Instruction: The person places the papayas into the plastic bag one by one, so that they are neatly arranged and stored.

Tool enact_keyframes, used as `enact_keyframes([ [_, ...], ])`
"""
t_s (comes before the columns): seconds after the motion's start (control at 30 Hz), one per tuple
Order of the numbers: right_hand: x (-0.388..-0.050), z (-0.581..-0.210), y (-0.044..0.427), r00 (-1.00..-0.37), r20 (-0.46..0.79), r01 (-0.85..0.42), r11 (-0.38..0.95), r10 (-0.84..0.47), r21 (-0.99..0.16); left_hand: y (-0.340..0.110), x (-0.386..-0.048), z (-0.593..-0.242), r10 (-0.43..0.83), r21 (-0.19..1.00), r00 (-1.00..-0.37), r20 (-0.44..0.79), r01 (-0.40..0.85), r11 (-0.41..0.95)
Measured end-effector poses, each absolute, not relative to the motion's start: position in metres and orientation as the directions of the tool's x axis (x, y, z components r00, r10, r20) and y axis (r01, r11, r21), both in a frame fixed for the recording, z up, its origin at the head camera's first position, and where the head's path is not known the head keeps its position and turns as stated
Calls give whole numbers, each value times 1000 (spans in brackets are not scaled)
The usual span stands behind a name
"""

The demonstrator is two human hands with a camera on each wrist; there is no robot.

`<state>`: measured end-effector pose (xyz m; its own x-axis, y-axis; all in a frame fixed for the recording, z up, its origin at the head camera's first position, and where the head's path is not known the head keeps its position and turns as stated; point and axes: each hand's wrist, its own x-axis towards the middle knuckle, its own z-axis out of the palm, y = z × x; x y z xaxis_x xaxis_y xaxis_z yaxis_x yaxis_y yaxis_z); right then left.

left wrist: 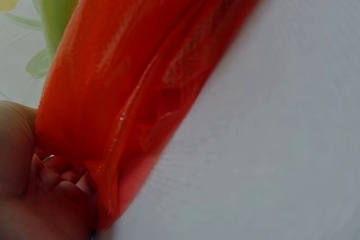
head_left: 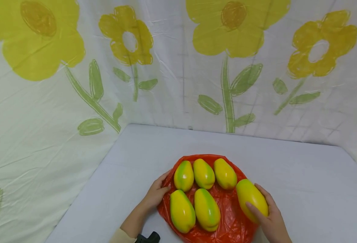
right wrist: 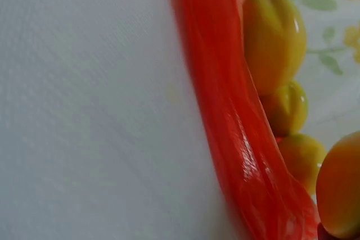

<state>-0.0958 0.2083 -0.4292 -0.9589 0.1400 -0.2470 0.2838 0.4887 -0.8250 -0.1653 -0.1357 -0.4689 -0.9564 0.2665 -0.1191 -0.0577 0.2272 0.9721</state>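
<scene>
A red plastic bag [head_left: 231, 216] lies spread open on the table, its rim rolled into a low wall. Inside, several glossy yellow-green papayas [head_left: 203, 173] lie in two rows. My left hand [head_left: 155, 195] grips the bag's left rim, with the thumb on the near side in the left wrist view, where the red wall [left wrist: 112, 71] hides part of the fingers. Over the bag's right edge, my right hand [head_left: 272, 216] holds another papaya [head_left: 252, 199] between thumb and fingers. That papaya [right wrist: 343, 186] shows at the lower right of the right wrist view, the hand mostly out of frame.
The white table [head_left: 312, 175] extends around the bag on both sides. Behind it hangs a white curtain [head_left: 172, 94] printed with yellow flowers. A black strap [head_left: 148, 238] is on the left wrist near the bottom edge.
</scene>
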Motion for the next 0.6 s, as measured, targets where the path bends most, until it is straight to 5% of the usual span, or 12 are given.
enact_keyframes([
  [0.6,-80,-437,181,-959,-281,279,330,43,-902,-136,-166,-470,258,970,-958,-123,-60,237],
])
